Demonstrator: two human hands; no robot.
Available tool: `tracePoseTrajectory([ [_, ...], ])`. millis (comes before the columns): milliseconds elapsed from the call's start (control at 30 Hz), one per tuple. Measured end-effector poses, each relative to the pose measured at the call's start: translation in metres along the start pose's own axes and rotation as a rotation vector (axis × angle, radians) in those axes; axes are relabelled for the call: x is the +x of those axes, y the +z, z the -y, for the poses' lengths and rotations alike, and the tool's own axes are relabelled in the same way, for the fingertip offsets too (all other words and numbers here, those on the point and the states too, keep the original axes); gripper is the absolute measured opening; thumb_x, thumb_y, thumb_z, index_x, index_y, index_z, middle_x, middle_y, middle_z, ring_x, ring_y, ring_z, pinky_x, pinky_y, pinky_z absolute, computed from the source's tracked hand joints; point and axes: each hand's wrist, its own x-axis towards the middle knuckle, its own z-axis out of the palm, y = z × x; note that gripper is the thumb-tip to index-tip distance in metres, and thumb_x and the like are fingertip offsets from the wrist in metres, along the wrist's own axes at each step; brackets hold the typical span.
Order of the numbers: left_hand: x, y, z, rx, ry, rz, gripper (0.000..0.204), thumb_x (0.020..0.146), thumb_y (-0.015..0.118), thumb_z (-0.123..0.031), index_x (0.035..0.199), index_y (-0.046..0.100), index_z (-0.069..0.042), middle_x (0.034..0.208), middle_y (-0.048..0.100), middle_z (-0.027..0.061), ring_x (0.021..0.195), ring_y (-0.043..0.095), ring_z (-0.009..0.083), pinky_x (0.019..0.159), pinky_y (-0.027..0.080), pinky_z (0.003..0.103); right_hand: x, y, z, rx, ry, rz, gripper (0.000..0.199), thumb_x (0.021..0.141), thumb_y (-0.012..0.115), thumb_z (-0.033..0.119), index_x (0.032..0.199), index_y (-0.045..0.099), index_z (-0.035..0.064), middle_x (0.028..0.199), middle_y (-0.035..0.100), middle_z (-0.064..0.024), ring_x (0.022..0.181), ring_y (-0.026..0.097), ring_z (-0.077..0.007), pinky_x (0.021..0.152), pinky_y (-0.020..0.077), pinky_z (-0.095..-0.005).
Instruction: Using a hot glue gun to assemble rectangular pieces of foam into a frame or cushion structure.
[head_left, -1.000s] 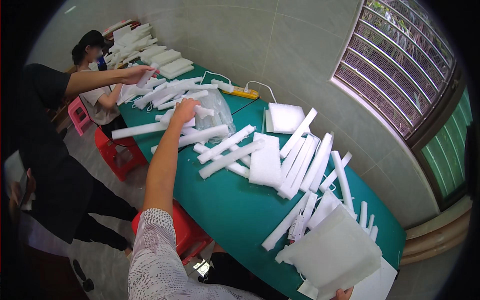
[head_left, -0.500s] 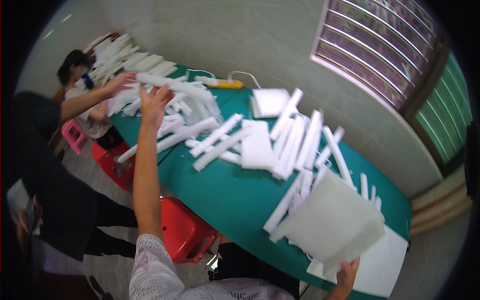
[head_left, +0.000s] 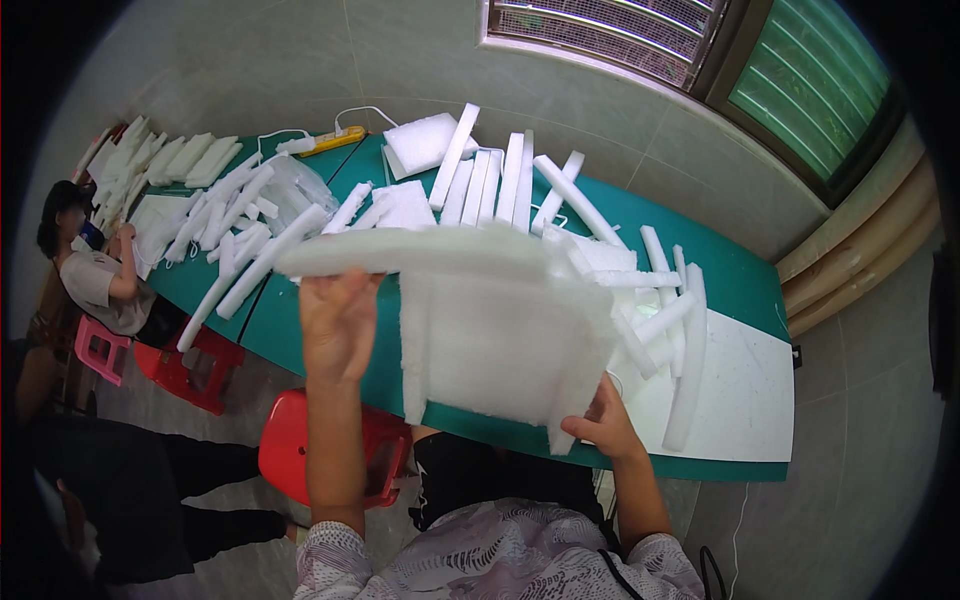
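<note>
My left hand [head_left: 340, 325] grips a long white foam strip [head_left: 335, 252] from below, near its left end. The strip runs right across the top edge of a pale foam panel [head_left: 490, 345]; whether the two touch cannot be told. My right hand [head_left: 606, 422] pinches this panel at its lower right corner, thumb in front. The panel is tilted up before me over the table's near edge, with narrow side pieces along its left and right borders. Its right part and the strip's far end are blurred.
On the green table [head_left: 300, 340] lie several white foam strips [head_left: 515, 180], a foam block [head_left: 420, 145], a plastic bag [head_left: 300, 190] and a white board [head_left: 745, 390]. A yellow power strip [head_left: 335, 140] lies by the wall. Red stool [head_left: 290, 440], seated person [head_left: 95, 270], standing person [head_left: 110, 470] at left.
My left hand, earlier by a strip held by another person's hand at the far left, has come back with the strip. My right hand has brought the panel left and up. The view has turned.
</note>
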Motion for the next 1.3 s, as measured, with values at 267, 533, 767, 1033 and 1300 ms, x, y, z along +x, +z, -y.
tracePoseTrajectory([
  [267,0.007,0.032,-0.013,0.28,-0.159,0.087,0.044,0.069,0.077,-0.003,0.103,0.049,-0.009,0.095,0.058,0.0041,0.091,0.058,0.0149,0.085,0.045,0.032,-0.001,0.004,-0.013,0.029,-0.023,0.057,0.08,0.073,0.071,-0.002,0.14,0.027,0.0026,0.132,0.044,-0.01,0.122,0.044,-0.02,0.102,0.0344,-0.034],
  [533,0.009,0.01,-0.014,0.17,0.007,0.047,0.044,0.076,0.071,-0.004,0.114,0.048,-0.005,0.103,0.059,0.0086,0.104,0.057,0.0178,0.095,0.041,0.035,-0.001,-0.001,-0.021,-0.022,-0.051,0.093,0.075,0.074,0.073,0.002,0.136,0.03,0.0028,0.131,0.045,-0.0102,0.12,0.046,-0.0207,0.102,0.0347,-0.0343],
  [767,0.06,-0.094,-0.058,0.94,0.53,-0.188,0.035,0.09,0.055,-0.005,0.124,0.049,-0.003,0.125,0.054,0.0127,0.117,0.051,0.0255,0.1,0.042,0.04,0.004,0.011,-0.026,-0.111,-0.045,0.207,0.077,0.073,0.077,0.005,0.136,0.031,0.0027,0.131,0.047,-0.0104,0.125,0.044,-0.0194,0.105,0.0336,-0.0356],
  [1033,-0.006,-0.097,0.005,1.098,-0.124,-0.043,0.025,0.086,0.053,-0.002,0.11,0.059,-0.002,0.109,0.063,0.011,0.095,0.061,0.0154,0.083,0.047,0.027,-0.019,0.002,-0.052,-0.069,0.064,0.043,0.094,0.065,0.08,0.01,0.14,0.025,-0.0005,0.134,0.041,-0.0126,0.126,0.04,-0.0252,0.105,0.0318,-0.0389],
  [1300,-0.088,-0.087,-0.02,0.417,-0.432,0.152,0.034,0.097,0.051,-0.026,0.119,0.054,-0.001,0.117,0.058,0.0118,0.094,0.061,0.0173,0.082,0.049,0.03,-0.006,0.006,-0.058,-0.002,0.106,-0.089,0.099,0.062,0.081,0.015,0.14,0.024,-0.0023,0.131,0.042,-0.0136,0.122,0.043,-0.0277,0.103,0.0349,-0.0406],
])
